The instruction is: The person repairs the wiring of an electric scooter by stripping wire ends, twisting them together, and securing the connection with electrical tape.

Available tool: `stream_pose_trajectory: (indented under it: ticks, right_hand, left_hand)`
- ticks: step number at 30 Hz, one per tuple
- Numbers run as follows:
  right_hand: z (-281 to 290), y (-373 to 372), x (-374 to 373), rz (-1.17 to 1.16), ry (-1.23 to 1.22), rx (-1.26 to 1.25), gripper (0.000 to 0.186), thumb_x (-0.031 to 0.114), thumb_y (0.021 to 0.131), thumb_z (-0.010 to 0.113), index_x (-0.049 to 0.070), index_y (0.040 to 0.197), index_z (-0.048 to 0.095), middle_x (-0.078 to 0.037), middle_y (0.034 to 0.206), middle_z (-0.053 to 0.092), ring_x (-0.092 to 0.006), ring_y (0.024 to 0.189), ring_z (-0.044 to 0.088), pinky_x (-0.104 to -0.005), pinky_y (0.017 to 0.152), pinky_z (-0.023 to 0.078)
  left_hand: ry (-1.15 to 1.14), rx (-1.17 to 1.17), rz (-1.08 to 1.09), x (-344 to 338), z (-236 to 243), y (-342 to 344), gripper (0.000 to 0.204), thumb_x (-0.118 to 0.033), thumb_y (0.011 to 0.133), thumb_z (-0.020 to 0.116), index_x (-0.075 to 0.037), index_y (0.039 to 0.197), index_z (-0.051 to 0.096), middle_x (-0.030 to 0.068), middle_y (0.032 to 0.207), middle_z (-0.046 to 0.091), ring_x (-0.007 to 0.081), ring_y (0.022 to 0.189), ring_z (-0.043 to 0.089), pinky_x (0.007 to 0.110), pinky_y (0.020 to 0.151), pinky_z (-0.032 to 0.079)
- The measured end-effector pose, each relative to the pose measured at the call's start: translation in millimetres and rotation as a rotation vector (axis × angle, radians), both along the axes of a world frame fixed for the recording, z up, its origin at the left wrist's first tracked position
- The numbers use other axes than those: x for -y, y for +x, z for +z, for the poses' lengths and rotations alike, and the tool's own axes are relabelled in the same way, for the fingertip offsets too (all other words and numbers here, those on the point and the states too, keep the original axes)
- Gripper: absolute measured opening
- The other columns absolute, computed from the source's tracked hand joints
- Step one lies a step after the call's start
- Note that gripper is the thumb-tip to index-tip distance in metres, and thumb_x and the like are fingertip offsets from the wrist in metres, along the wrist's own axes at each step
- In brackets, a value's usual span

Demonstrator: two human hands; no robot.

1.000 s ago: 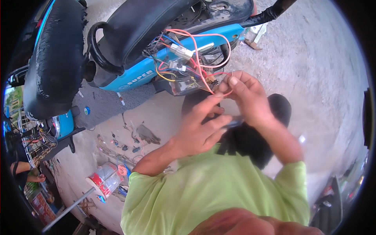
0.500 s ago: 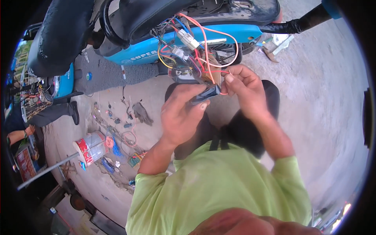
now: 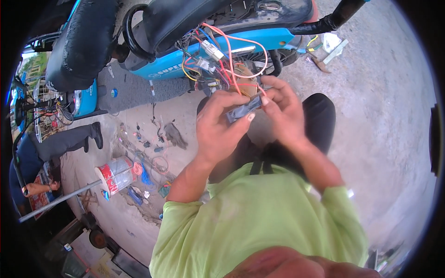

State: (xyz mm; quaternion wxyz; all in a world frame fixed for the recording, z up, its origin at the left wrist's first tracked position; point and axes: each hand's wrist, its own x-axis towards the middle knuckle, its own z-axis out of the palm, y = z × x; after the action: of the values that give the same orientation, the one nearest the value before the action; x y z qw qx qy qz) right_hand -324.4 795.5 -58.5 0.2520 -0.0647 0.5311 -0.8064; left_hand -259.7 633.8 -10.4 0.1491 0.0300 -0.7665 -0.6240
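A blue electric scooter [image 3: 167, 64] has a bundle of coloured wires with white connectors [image 3: 212, 50] hanging from its side above my lap. My left hand [image 3: 215, 129] grips a dark, flat, rectangular object [image 3: 238, 111] between thumb and fingers. My right hand [image 3: 285, 118] pinches a red wire [image 3: 245, 85] at the upper end of that object. Just behind my hands is a tan piece [image 3: 243, 69] amid the wires, partly covered by them.
Another scooter [image 3: 79, 60] stands at left, where a person [image 3: 28, 167] in dark clothing works. A spool [image 3: 116, 175] with a metal rod lies on the ground among loose wires, small parts and a grey cloth [image 3: 174, 135]. A hammer-like tool [image 3: 320, 65] lies at upper right.
My left hand has come up onto the dark object and lifted it to the red wire. My right hand has stayed on the wire, shifting slightly toward the object.
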Motion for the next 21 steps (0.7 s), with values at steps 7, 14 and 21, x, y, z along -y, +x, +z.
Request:
stream_pose_trajectory:
  ticks: [7, 14, 21]
  right_hand:
    - [7, 6, 0, -0.129, 0.02, -0.07, 0.034, 0.007, 0.1, 0.064, -0.003, 0.13, 0.051, -0.007, 0.097, 0.069, -0.0124, 0.091, 0.066, -0.0292, 0.083, 0.053]
    - [-12, 3, 0, 0.025, -0.115, 0.177, 0.023, 0.017, 0.102, 0.063, 0.001, 0.118, 0.061, -0.006, 0.09, 0.07, -0.0124, 0.082, 0.065, -0.0279, 0.072, 0.052]
    - [-5, 3, 3, 0.069, -0.256, 0.349, 0.023, 0.017, 0.103, 0.062, 0.002, 0.121, 0.06, -0.007, 0.091, 0.07, -0.0141, 0.077, 0.066, -0.0286, 0.066, 0.052]
  left_hand:
    - [-0.347, 0.01, 0.02, -1, 8, -8, 0.03, 0.006, 0.078, 0.075, 0.0, 0.107, 0.071, 0.0123, 0.101, 0.065, 0.0182, 0.089, 0.065, 0.029, 0.079, 0.052]
    - [-0.429, -0.194, -0.037, 16, 1, -2, 0.031, 0.006, 0.079, 0.075, -0.001, 0.109, 0.07, 0.0147, 0.111, 0.066, 0.0245, 0.099, 0.066, 0.036, 0.089, 0.054]
    - [0.481, 0.079, -0.156, 21, -9, 15, 0.026, 0.005, 0.091, 0.07, 0.003, 0.116, 0.063, 0.0238, 0.136, 0.061, 0.0279, 0.127, 0.06, 0.042, 0.107, 0.051]
